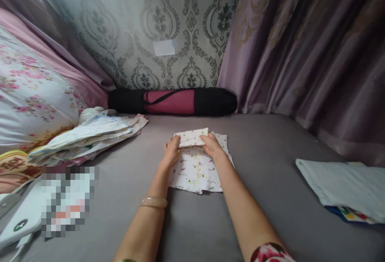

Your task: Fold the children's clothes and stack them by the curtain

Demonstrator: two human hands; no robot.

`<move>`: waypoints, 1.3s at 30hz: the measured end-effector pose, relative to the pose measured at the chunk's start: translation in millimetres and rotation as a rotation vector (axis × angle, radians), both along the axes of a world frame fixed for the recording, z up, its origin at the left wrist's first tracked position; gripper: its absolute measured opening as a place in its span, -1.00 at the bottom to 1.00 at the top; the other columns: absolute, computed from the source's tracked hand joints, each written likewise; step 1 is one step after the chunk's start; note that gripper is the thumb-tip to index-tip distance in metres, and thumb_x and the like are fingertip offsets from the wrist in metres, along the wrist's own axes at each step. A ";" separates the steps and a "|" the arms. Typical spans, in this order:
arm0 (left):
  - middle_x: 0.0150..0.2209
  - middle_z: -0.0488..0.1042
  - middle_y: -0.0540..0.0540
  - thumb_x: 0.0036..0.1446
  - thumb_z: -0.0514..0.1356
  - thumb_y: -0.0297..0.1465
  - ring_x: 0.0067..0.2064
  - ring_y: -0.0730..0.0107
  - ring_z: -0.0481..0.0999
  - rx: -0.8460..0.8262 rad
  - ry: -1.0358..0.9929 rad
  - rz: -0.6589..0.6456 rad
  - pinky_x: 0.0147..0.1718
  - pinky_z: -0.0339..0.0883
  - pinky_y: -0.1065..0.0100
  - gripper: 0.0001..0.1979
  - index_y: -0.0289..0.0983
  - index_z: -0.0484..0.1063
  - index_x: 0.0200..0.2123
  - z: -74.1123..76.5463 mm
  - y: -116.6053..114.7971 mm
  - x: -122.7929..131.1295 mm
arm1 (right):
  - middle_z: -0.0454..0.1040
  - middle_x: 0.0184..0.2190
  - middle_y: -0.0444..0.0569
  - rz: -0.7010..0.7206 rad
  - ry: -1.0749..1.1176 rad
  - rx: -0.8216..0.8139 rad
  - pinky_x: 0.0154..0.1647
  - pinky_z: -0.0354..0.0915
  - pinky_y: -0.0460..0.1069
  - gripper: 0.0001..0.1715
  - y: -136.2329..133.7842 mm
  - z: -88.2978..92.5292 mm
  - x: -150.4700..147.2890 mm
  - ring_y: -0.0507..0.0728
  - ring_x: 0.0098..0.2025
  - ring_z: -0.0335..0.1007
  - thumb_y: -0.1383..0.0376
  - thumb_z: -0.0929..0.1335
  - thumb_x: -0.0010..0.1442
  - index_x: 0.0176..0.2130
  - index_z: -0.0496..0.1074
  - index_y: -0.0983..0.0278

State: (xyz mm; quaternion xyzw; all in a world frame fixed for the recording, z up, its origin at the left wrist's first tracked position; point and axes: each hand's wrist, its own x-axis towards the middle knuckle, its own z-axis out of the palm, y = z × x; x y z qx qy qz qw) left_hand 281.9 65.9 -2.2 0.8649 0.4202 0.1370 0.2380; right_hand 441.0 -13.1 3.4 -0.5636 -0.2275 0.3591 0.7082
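A small white garment with a fine coloured print lies on the grey bed sheet in front of me. Its far part is folded over into a narrow band, raised a little above the rest. My left hand grips the left end of that band, thumb on top. At the band's right end, my right hand pinches the cloth between thumb and fingers. The fingertips under the cloth are hidden.
Stacked clothes lie at the left beside a floral pillow. A white device with a cable is at the near left. A black and red roll bag lies along the wall. Folded pale cloth is at the right.
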 end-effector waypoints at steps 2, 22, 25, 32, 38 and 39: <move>0.38 -0.04 -0.21 0.04 -0.04 -0.60 0.40 0.11 -0.13 0.011 0.060 0.021 0.30 -0.20 -0.03 -0.25 -0.31 -0.02 0.35 -0.4 -3.1 2.2 | 0.57 -0.21 -0.03 -0.076 -0.187 -0.095 0.09 0.30 0.11 -0.52 -2.8 -2.4 4.7 0.17 -0.01 0.45 0.48 0.26 -0.02 -0.07 0.45 0.29; 0.03 0.42 -0.36 0.11 0.07 -0.03 0.11 -0.10 0.34 0.057 0.256 0.171 -0.01 0.23 0.08 -0.55 -0.29 0.42 -0.18 25.6 -4.1 -27.7 | 0.06 0.34 0.19 0.004 -1.308 -0.594 0.35 -0.26 0.18 -0.38 -22.6 13.3 -27.6 0.24 0.39 -0.18 0.42 0.09 0.29 0.31 0.11 0.40; -0.09 0.52 -0.30 0.13 0.08 -0.09 0.02 -0.03 0.44 0.013 0.265 0.187 -0.06 0.24 0.15 -0.62 -0.27 0.44 -0.22 26.3 -3.9 -26.7 | -0.01 0.37 0.10 0.136 -1.313 -0.547 0.35 -0.41 0.21 -0.40 -18.3 8.8 -43.3 0.23 0.41 -0.31 0.22 0.10 0.36 0.32 0.12 0.30; -0.12 0.57 -0.30 0.10 0.11 -0.24 -0.07 0.07 0.54 -0.162 0.260 0.267 -0.25 0.30 0.29 -0.73 -0.25 0.46 -0.22 31.2 -2.7 -26.7 | -0.02 0.38 0.05 0.165 -1.348 -0.641 0.32 -0.47 0.27 -0.39 -15.6 -12.8 -51.4 0.31 0.41 -0.35 0.10 0.09 0.36 0.31 0.15 0.20; -0.13 0.57 -0.33 0.05 0.17 -0.25 -0.07 0.04 0.54 -0.232 0.280 0.223 -0.25 0.32 0.28 -0.76 -0.27 0.48 -0.26 36.2 3.4 -33.3 | -0.07 0.39 0.07 0.226 -1.344 -0.712 0.32 -0.44 0.30 -0.37 -16.0 -0.4 -51.7 0.33 0.41 -0.38 0.10 0.06 0.37 0.33 0.10 0.23; -0.15 0.58 -0.32 0.03 0.19 -0.27 -0.09 0.05 0.55 -0.246 0.280 0.212 -0.26 0.32 0.29 -0.78 -0.26 0.48 -0.29 36.6 4.8 -34.7 | -0.09 0.40 0.07 0.258 -1.333 -0.737 0.32 -0.45 0.30 -0.36 -15.1 3.3 -50.7 0.33 0.42 -0.40 0.09 0.05 0.37 0.34 0.08 0.23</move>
